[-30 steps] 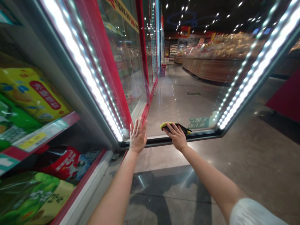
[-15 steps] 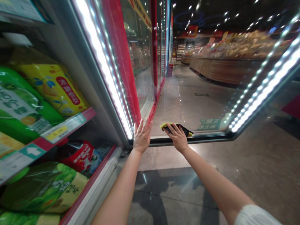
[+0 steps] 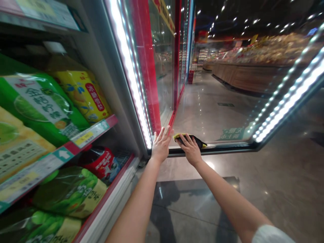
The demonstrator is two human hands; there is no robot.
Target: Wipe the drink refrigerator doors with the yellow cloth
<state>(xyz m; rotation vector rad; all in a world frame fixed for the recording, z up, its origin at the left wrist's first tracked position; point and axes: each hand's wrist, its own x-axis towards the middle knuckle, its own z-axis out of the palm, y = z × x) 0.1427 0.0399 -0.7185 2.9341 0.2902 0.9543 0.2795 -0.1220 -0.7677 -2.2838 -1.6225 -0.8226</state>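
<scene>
My right hand [image 3: 189,148] presses a black cleaning cloth with yellow edges [image 3: 201,143] against the low part of the glass door [image 3: 199,114], just above its dark bottom frame [image 3: 227,148]. Its fingers lie over the cloth, slightly apart. To the left, my left hand [image 3: 161,145] rests with fingers stretched on the glass near the lower corner, beside the bright LED strip [image 3: 138,101]. Nothing is in it. The door stands open, and the shop floor shows through the glass.
At left, cooler shelves hold green-labelled bottles [image 3: 48,101], a yellow-labelled bottle [image 3: 88,94] and a red-labelled bottle [image 3: 103,162]. A price rail [image 3: 63,153] edges the shelf. Beyond the glass stand red-framed cooler doors [image 3: 177,67] and a wooden display [image 3: 243,76] piled with goods.
The view has swung slightly left, so the shelves and door sit further right. My left hand is a little nearer the cloth. My right hand still presses the cloth on the glass.
</scene>
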